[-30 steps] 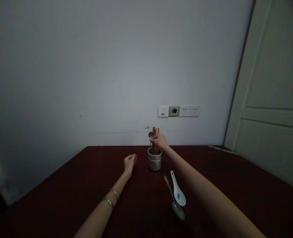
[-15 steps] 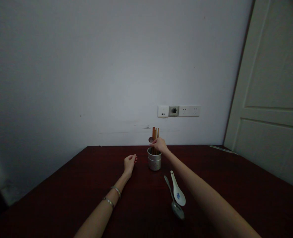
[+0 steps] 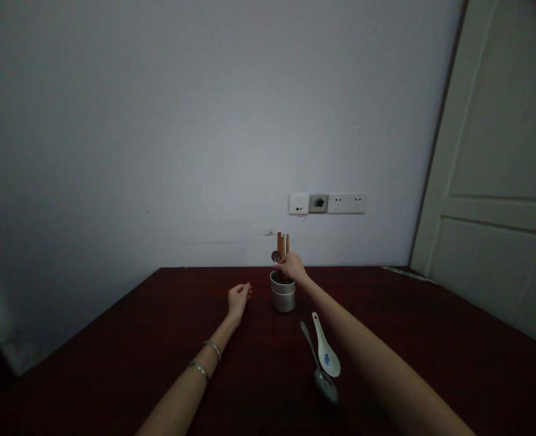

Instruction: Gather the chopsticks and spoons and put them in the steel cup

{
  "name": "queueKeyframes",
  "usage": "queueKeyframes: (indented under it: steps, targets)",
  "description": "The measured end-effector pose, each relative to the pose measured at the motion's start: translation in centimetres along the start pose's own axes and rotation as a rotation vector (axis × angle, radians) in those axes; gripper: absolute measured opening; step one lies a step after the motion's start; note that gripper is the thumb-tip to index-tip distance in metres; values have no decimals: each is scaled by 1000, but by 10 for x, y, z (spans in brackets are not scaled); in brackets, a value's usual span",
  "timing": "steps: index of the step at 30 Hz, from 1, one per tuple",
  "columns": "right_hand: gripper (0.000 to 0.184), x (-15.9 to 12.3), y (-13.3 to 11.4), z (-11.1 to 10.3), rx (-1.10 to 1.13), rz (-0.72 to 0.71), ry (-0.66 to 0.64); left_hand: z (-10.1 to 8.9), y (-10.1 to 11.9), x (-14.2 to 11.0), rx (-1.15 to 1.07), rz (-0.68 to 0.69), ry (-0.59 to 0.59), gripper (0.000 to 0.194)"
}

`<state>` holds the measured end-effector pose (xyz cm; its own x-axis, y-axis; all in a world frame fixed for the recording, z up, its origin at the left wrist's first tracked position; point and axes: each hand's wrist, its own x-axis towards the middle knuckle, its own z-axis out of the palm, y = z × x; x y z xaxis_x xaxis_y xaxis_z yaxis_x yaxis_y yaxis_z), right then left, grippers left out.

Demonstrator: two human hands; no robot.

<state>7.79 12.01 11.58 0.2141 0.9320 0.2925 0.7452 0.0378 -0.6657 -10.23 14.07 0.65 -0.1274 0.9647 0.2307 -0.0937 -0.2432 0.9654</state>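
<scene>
Fingers [image 3: 280, 264] of the right hand [image 3: 292, 266] are drawn together in a narrow pinch on a small spoon [image 3: 275, 256], gripping it just below its round bowl. The bowl projects above the fingertips; the lower part of the handle is hidden by the fingers and the holder. The small spoon is positioned at the left side of a cylindrical metal holder [image 3: 283, 301], above its rim. Wooden chopsticks [image 3: 280, 241] stand nearly upright in the holder, directly beside the small spoon and partly covered by the right hand. Whether the fingers also contact the chopsticks cannot be determined.

The left hand [image 3: 238, 298] is located to the left of the holder, apart from it, with its fingers curled inward and the thumb close against them. Two metal bangles [image 3: 212, 349] encircle the left forearm.

The holder has a ridge around its body and perforations in its lower section. In front of it and to the right, a white ceramic spoon [image 3: 328, 363] with a blue mark lies beside a longer metal spoon [image 3: 326, 387]. Both handles point toward the holder.

All items are supported by a dark red table [image 3: 158, 345]. Behind the table, a pale wall [image 3: 231, 139] carries a row of socket plates [image 3: 337, 203]; a panelled door [image 3: 499, 151] adjoins at right.
</scene>
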Motion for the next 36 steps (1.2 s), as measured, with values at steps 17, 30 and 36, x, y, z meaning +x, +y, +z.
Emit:
queueKeyframes:
  steps: [17,30,36]
  targets:
    - [14,-6,-3,6,210,83,-75,0,1,1,35,13,-14,35]
    - [14,-6,2,8,245,113,-88,-1,-3,2,51,24,-29,32]
    - [14,-8,2,6,241,103,-97,-1,-2,1,50,32,-30,31]
